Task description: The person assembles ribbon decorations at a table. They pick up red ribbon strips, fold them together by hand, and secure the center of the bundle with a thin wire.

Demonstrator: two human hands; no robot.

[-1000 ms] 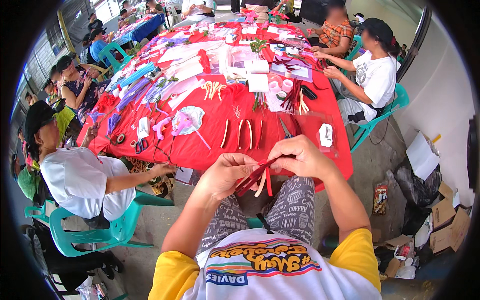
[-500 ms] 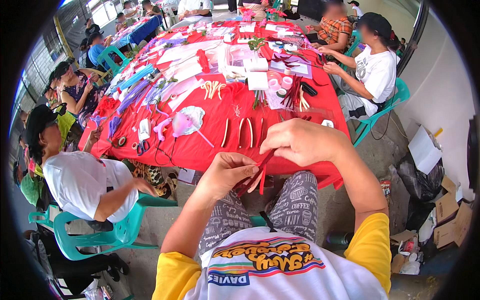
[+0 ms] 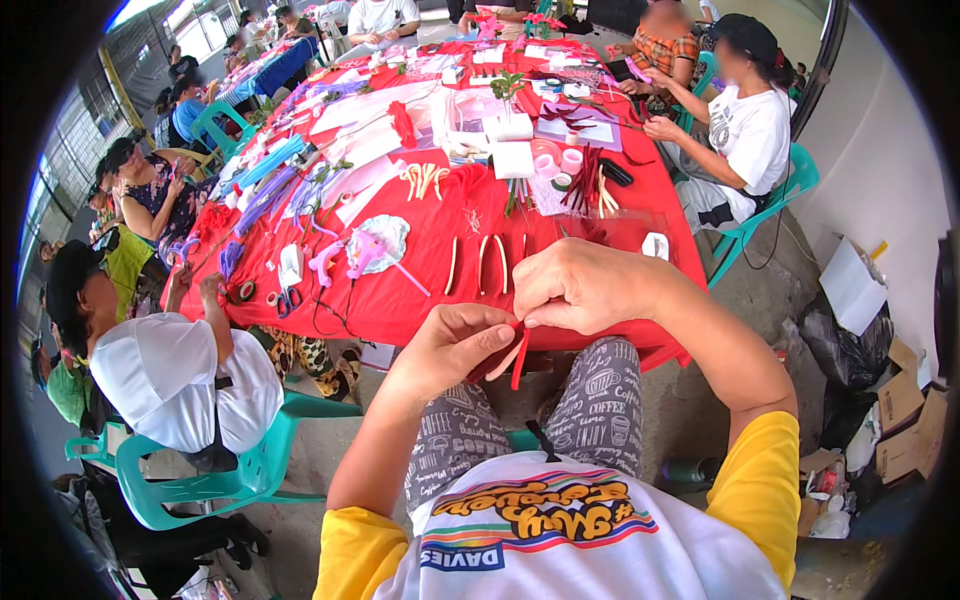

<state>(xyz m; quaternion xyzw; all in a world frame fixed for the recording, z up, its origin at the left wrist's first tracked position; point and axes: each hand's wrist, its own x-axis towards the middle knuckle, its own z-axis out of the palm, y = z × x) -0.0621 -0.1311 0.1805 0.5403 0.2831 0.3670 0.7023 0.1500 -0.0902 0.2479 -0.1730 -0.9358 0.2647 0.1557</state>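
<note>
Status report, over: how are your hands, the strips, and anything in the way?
Left hand, right hand close together, both pinching. Red strip, cream strip hanging from grip. Nothing seen blocking; loose cream strips on red tablecloth beyond.

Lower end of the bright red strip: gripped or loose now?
Loose: the bright red strip pokes out below where the left hand and right hand meet, with neither hand touching that end.

Narrow red strip (image 3: 518, 368), cream strip (image 3: 502, 365) just beside; both tilted in midair, lower ends hanging.
</note>
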